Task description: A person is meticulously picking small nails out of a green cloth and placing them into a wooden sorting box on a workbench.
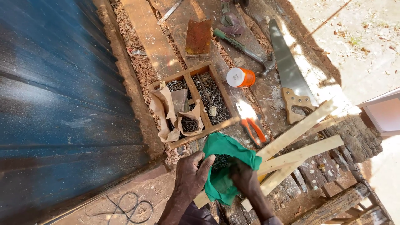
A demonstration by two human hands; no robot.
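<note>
Hands at bottom centre, both on a green plastic bag (225, 166) w/ dark nails inside. Left hand (189, 175) grips the bag's left edge, fingers (206, 162) curled over the rim & closed on it. Right hand (246, 177) holds the bag from the right side, fingers tucked into the plastic, closed on it too. Bag sits just above the near end of the table (291, 189), resting over pale wood strips (298, 143) that fan out to the right.

Packaging etc: wooden tray (196, 102) w/ two compartments just beyond the bag; right one full of loose nails, left one has torn brown paper wrapping (166, 112) w/ more nails in it. Orange tub w/ white round lid (240, 77) lying on its side, right of the tray. Rusty flat metal piece (198, 37) further up.

Tools: orange-handled pliers (252, 125) just right of the tray, touching the strips. Handsaw (287, 71) w/ wooden handle further right, hammer (246, 50) w/ green grip beside it.

Surface: table is rough, weathered planks, sawdust & shavings all along the left edge. Blue corrugated metal sheet (62, 104) fills the left. Outdoors, sandy sunlit ground at right; black cable (125, 206) looped on ground bottom left.
</note>
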